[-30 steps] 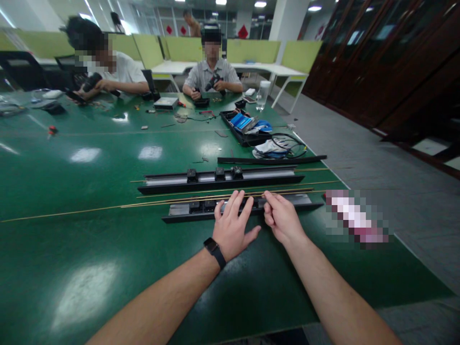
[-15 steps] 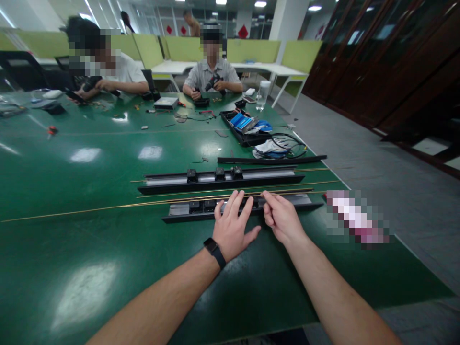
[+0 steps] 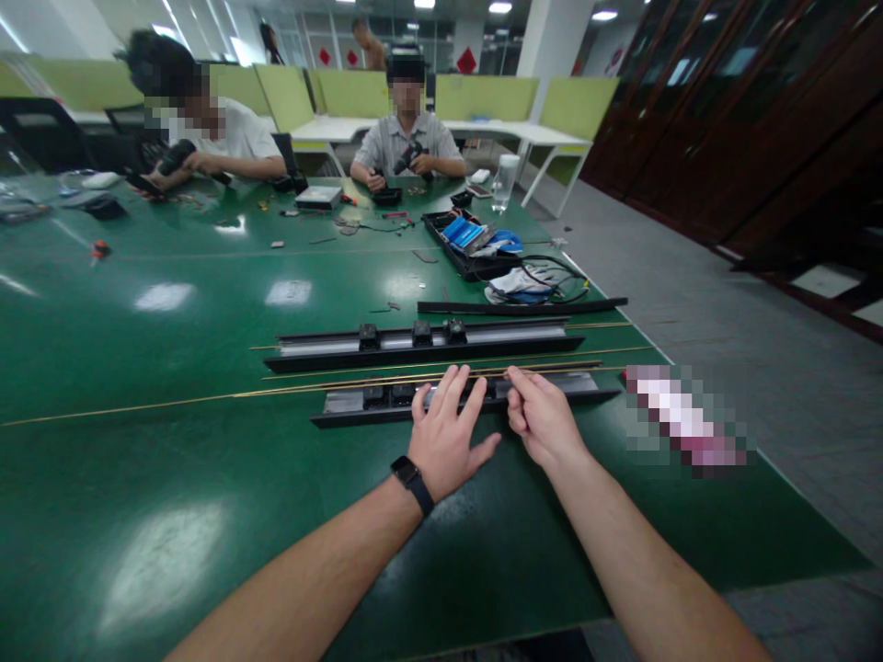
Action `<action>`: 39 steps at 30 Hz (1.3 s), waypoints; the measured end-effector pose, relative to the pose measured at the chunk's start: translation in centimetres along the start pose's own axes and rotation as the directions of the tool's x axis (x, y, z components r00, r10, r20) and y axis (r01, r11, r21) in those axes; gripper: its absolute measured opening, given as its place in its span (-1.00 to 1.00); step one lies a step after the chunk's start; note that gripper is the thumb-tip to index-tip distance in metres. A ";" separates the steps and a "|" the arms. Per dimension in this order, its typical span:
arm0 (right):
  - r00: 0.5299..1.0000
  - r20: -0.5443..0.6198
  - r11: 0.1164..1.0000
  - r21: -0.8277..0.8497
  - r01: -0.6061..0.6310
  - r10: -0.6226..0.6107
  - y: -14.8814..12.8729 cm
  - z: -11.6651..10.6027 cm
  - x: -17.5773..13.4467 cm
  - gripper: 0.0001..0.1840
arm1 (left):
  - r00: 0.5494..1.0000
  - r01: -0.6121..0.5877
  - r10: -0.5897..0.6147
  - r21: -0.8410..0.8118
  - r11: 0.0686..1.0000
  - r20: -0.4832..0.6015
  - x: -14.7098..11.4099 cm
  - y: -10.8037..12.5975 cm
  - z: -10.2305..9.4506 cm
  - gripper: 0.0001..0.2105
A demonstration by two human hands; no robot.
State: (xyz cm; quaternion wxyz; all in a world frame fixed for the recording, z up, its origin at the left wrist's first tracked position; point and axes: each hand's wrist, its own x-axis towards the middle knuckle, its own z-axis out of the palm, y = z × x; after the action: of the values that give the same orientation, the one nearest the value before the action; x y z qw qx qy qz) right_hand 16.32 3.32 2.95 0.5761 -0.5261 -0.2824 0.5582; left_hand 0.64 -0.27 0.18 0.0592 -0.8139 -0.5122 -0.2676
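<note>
Far at the back, a walking figure (image 3: 270, 44) has slid further to the right, while both working hands hold practically the same spot. Right hand (image 3: 542, 418) now: thumb and forefinger pinched together on the slender golden rods (image 3: 310, 389), though how many they grip, I cannot tell. Left hand (image 3: 445, 428), fingers spread wide, lies palm down with its tips over those same rods, a dark watch (image 3: 406, 471) at the wrist. And the rods themselves? They run crosswise along the near black channel (image 3: 345, 421), passing above its dark blocks, one end reaching far out to the left across the green table (image 3: 276, 515). Just beyond sits the far black channel (image 3: 428, 352), three black blocks (image 3: 370, 337) standing along it. Past that, a black strip (image 3: 522, 307), then a black tray (image 3: 475, 270) carrying a blue item (image 3: 464, 234). Off to the right, a pinkish object (image 3: 682, 414), blurred out. Across the table, two seated co-workers (image 3: 407, 138), each with a drill (image 3: 410, 156) in hand.
</note>
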 end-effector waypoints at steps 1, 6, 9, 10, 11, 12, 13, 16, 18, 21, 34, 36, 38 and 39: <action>1.000 0.000 1.000 -0.001 0.000 0.000 0.0 0.0 0.0 -0.67 | 1.000 0.000 0.000 0.000 1.000 0.001 0.0 0.0 0.0 -0.31; 1.000 -0.002 1.000 -0.012 -0.009 0.009 -0.1 0.1 -0.1 -0.62 | 1.000 0.006 -0.006 -0.001 1.000 0.016 0.1 0.0 0.1 -0.32; 1.000 0.006 0.999 -0.028 -0.017 0.017 -0.3 0.1 -0.2 -0.59 | 1.000 0.008 -0.008 -0.003 1.000 0.016 0.0 0.0 0.0 -0.31; 1.000 0.010 0.999 -0.034 -0.017 0.017 -0.3 0.1 -0.2 -0.58 | 1.000 0.008 -0.008 -0.004 1.000 0.017 0.0 0.0 0.0 -0.32; 1.000 0.016 0.999 -0.040 -0.017 0.018 -0.3 0.2 -0.3 -0.58 | 1.000 0.009 -0.009 -0.004 1.000 0.018 0.0 0.0 -0.1 -0.32; 1.000 0.020 0.999 -0.046 -0.017 0.018 -0.4 0.2 -0.3 -0.58 | 1.000 0.010 -0.010 -0.003 1.000 0.019 0.0 0.0 -0.1 -0.32; 1.000 0.022 0.999 -0.051 -0.017 0.018 -0.4 0.2 -0.3 -0.58 | 1.000 0.011 -0.011 -0.002 1.000 0.020 0.0 0.0 -0.1 -0.32; 1.000 0.026 0.999 -0.048 -0.016 0.017 -0.3 0.2 -0.3 -0.60 | 1.000 0.010 -0.010 0.000 1.000 0.017 0.0 0.1 -0.2 -0.33; 1.000 0.023 0.999 -0.034 -0.014 0.015 -0.3 0.2 -0.2 -0.61 | 1.000 0.008 -0.008 -0.001 1.000 0.011 0.0 0.1 -0.2 -0.33; 1.000 0.010 1.000 -0.014 -0.010 0.010 -0.1 0.1 -0.1 -0.62 | 1.000 0.008 -0.008 -0.002 1.000 0.013 0.1 0.1 -0.2 -0.32; 1.000 0.015 1.000 -0.029 -0.011 0.011 -0.4 0.2 -0.3 -0.60 | 1.000 0.007 -0.007 -0.007 1.000 0.021 0.0 0.0 -0.1 -0.31; 1.000 0.019 0.999 -0.039 -0.013 0.014 -0.4 0.2 -0.3 -0.61 | 1.000 0.006 -0.006 -0.006 1.000 0.021 0.0 0.1 -0.1 -0.32; 1.000 0.023 0.999 -0.047 -0.015 0.017 -0.4 0.2 -0.3 -0.61 | 1.000 0.007 -0.007 -0.006 1.000 0.019 0.0 0.1 -0.1 -0.32; 1.000 0.026 0.999 -0.050 -0.016 0.018 -0.4 0.2 -0.3 -0.61 | 1.000 0.008 -0.008 -0.006 1.000 0.018 0.0 0.1 -0.1 -0.32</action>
State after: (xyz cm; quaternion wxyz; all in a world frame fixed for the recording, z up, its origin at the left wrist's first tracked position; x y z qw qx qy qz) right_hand 16.21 3.16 3.40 0.5543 -0.5353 -0.2992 0.5628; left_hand 0.67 -0.34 0.32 0.0510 -0.8144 -0.5153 -0.2619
